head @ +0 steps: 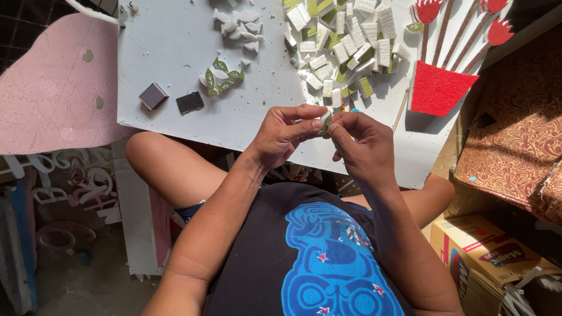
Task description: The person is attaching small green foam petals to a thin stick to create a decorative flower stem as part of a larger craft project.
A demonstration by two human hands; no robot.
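here the left hand (284, 133) and right hand (360, 146) meet over the near edge of the white bench (175, 52), fingers of both pinched closed on one small green-and-white leaf piece (325, 123) held between them. beyond, on the bench, lies a heap of white and green foam blocks (345, 44). left of that sit a few cut leaves (219, 76), white scraps (240, 26) and two dark squares (171, 98). far right stands a red pot cutout (440, 89) with red flowers (462, 14). a cardboard box (486, 251) sits near right.
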